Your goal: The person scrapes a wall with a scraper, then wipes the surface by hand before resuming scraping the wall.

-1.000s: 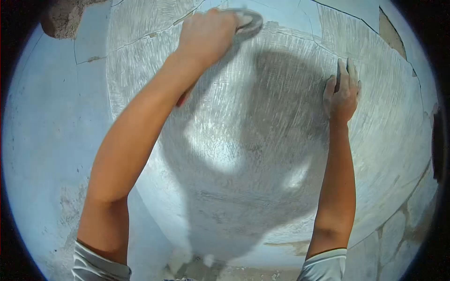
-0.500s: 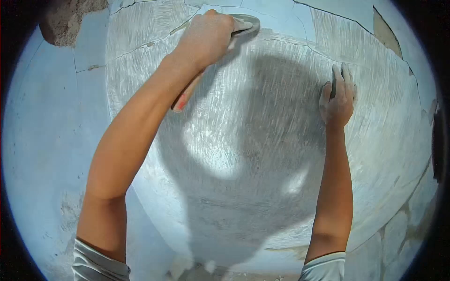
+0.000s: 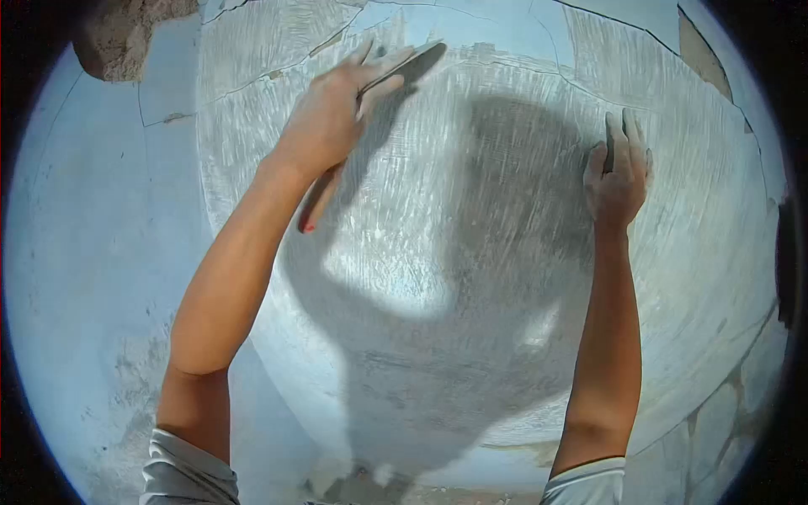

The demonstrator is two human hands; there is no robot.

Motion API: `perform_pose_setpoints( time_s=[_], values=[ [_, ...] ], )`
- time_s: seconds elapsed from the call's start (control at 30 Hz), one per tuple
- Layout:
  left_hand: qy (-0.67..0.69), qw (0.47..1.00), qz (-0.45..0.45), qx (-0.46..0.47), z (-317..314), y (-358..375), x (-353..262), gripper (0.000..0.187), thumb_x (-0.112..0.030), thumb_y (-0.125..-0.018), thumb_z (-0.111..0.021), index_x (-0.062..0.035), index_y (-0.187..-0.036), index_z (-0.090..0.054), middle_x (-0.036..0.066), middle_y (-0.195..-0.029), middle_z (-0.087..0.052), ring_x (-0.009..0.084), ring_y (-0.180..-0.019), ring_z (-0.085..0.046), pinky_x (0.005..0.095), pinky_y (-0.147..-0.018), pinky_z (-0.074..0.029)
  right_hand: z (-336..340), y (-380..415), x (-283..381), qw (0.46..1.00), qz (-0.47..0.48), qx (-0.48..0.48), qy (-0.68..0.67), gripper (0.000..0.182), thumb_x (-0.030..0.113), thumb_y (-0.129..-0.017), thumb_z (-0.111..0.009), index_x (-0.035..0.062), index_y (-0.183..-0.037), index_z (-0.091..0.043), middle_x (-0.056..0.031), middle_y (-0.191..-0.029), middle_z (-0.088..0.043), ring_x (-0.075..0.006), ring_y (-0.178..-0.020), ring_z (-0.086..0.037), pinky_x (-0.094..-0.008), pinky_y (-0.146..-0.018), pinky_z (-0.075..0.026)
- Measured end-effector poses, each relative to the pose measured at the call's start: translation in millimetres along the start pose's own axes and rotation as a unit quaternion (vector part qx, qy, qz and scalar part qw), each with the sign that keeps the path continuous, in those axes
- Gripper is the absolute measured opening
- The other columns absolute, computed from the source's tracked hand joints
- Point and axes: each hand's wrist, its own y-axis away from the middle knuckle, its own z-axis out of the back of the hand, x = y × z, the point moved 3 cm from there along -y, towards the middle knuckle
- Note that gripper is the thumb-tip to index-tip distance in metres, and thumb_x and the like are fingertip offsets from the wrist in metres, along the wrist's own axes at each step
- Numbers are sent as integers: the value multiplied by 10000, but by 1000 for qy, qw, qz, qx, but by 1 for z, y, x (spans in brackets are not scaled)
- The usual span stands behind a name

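My left hand [image 3: 341,101] is closed on a wooden-handled tool [image 3: 318,200] with a dark, flat blade; its exact kind I cannot make out. The handle, marked red at its end, points down below my wrist. The blade tip reaches up and right along the scratched wall [image 3: 404,194], and my fingers lie along the blade. To the right, my right hand [image 3: 620,172] rests on the same wall with fingers stretched upward and nothing visibly held. Pale dust coats the fingers of both hands.
Fine vertical scrape marks cover much of the pale, bulging surface. Cracks run along its top, under a smoother light-blue band [image 3: 497,29]. A rough brown broken patch [image 3: 122,46] lies at upper left. My shadow [image 3: 513,185] falls across the middle.
My left hand has moved down and left with the tool, and its fingers have spread along the blade. My right hand keeps its place on the wall; the view has shifted slightly.
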Motion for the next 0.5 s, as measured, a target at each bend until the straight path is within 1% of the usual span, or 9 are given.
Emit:
perform_pose_setpoints(
  time_s=[0.1, 0.13, 0.23, 0.27, 0.3, 0.37, 0.4, 0.5],
  values=[
    [-44, 998, 29, 36, -4, 8, 27, 380, -229, -1076, -627, -133, -1442, -660, 252, -1563, -531, 435, -1380, -577, 484, -1148, -472, -2, 0, -3, 1000, 9, -6, 5, 479, 207, -964, -660, 237, -1441, -647, -34, -1589, -562, -268, -1484, -507, -588, -1247, -316],
    [-16, 995, 83, 48, -2, 10, 36, 423, -239, -1059, -656, -125, -1466, -636, 243, -1496, -574, 451, -1298, -626, 479, -1124, -484, -3, 1, -3, 1000, 6, -3, 5, 476, 208, -966, -661, 233, -1441, -647, -35, -1587, -565, -271, -1484, -508, -589, -1245, -319],
    [-92, 993, -16, 69, 16, 8, 44, 465, -272, -1050, -679, -99, -1477, -618, 210, -1419, -611, 420, -1196, -670, 458, -1066, -527, -2, 1, -3, 1000, 4, 4, 4, 470, 211, -972, -662, 219, -1442, -647, -43, -1581, -572, -279, -1482, -512, -590, -1240, -327],
    [7, 996, 72, 54, 17, 14, 48, 519, -350, -1026, -719, -14, -1414, -643, 183, -1365, -639, 354, -1118, -695, 444, -997, -557, -2, 1, -3, 1000, 4, 3, 2, 468, 211, -975, -661, 215, -1443, -646, -47, -1579, -574, -282, -1480, -514, -590, -1238, -329],
    [56, 984, 152, 71, 24, 15, 46, 534, -359, -1024, -722, 12, -1398, -635, 177, -1331, -647, 324, -1092, -695, 431, -963, -566, -2, 0, -4, 1000, 4, 3, 0, 466, 212, -979, -661, 211, -1445, -646, -52, -1577, -576, -284, -1479, -516, -590, -1236, -332],
    [152, 933, 308, 104, 36, 18, 41, 570, -376, -1019, -730, 63, -1366, -621, 165, -1262, -664, 262, -1040, -696, 403, -894, -584, -2, 2, -4, 1000, 6, -3, -2, 468, 204, -978, -660, 208, -1446, -644, -62, -1573, -579, -283, -1475, -520, -585, -1234, -338],
    [243, 896, 357, 102, 42, 22, 31, 587, -383, -1018, -728, 88, -1341, -591, 138, -1131, -680, 186, -935, -672, 335, -787, -577, -3, 2, -5, 1000, 6, -7, -4, 469, 200, -978, -659, 206, -1447, -644, -67, -1571, -580, -283, -1473, -522, -583, -1233, -342],
    [298, 867, 396, 47, 43, 36, 60, 311, -212, -1039, -672, 41, -1218, -661, 78, -997, -700, 146, -774, -684, 335, -643, -579, -3, 1, -7, 1000, 23, -8, -6, 470, 198, -970, -663, 208, -1440, -651, -80, -1571, -580, -285, -1470, -525, -577, -1233, -343]
  ],
)
